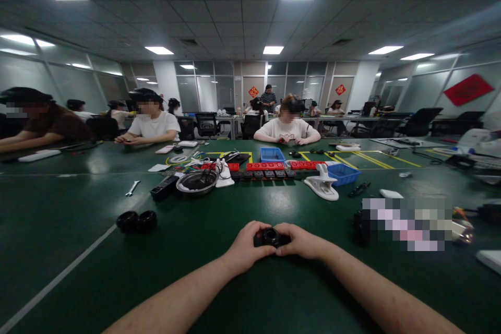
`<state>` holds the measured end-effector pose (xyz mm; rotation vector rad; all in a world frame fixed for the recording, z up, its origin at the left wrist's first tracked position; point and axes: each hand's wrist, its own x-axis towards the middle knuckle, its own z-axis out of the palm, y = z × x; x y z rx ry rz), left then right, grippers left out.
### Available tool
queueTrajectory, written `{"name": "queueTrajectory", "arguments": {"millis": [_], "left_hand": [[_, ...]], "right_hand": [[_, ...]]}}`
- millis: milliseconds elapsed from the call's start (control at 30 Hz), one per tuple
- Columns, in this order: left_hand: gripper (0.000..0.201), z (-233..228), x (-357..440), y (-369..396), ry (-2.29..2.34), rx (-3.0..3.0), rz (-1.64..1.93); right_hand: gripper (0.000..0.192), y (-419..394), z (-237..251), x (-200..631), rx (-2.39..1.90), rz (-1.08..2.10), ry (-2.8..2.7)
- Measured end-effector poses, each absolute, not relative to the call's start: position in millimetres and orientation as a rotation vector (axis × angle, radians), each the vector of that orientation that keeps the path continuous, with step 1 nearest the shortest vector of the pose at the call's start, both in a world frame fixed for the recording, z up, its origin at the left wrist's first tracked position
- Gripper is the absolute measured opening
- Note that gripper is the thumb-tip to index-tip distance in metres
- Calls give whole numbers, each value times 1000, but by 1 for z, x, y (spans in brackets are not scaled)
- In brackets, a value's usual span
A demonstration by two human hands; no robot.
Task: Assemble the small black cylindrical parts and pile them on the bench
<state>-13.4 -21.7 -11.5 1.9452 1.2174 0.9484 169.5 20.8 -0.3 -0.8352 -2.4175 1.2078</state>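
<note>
Had left hand (245,247) and right hand (299,241) both clamped on small black round part (271,237), possibly lens; mid-handling over green table (219,209). Next move called for steady two-handed grip.

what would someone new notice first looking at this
First, the two bare hands meeting at bottom centre: the left hand and right hand clasp a small black round part over the dark green table. Behind lies a row of red and black blocks beside a blue bin, and two black rings sit left.
</note>
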Motion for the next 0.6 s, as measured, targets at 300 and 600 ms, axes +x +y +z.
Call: {"name": "queueTrajectory", "arguments": {"millis": [300,600], "left_hand": [[36,-11,-9,-26,1302,1905,972],[32,-10,-4,-30,1486,1837,1041]], "right_hand": [[33,17,-10,161,-1075,949,-2365],[27,-3,-14,144,-1402,259,-2415]]}}
